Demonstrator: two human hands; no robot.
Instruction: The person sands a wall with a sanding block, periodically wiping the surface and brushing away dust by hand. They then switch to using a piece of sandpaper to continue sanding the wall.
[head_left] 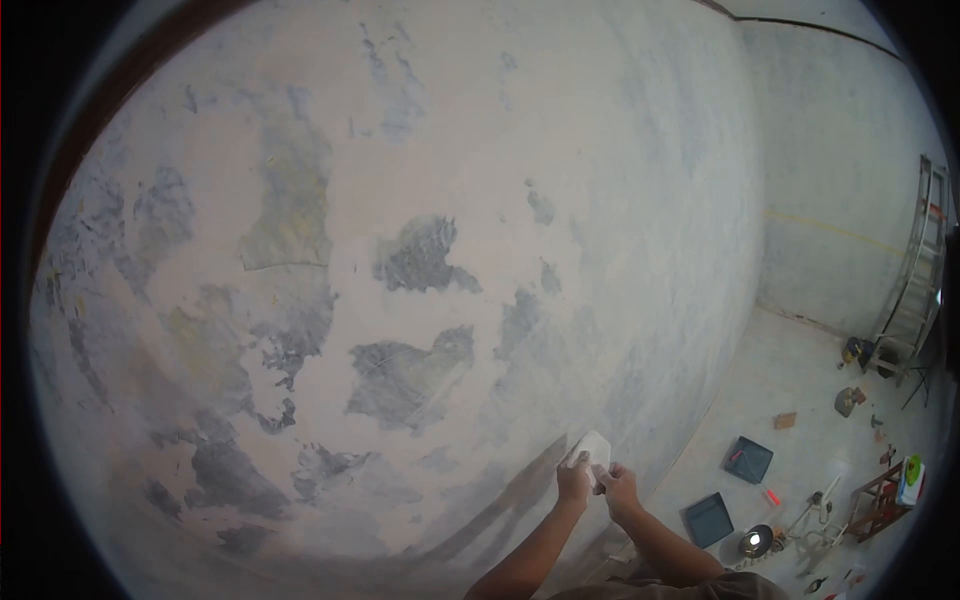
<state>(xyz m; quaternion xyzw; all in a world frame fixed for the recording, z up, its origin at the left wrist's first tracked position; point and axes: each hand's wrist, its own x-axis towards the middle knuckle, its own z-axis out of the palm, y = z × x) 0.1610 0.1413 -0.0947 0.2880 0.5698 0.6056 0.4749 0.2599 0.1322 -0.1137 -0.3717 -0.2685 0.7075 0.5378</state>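
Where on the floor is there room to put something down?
Bare floor lies along the side wall, between the corner and the ladder. It is crowded lower down, around the two dark trays, the round metal pot and the wooden stand.

A person's left hand (573, 481) and right hand (617, 485) meet side by side on a flat trowel (596, 449) pressed against the wall (420, 250), low and right of centre. To the right, on the floor (790, 360) below, two trays (749, 459) lie near a stool (880, 497). Farther back, a ladder (918, 270) leans against the side wall (840, 180).
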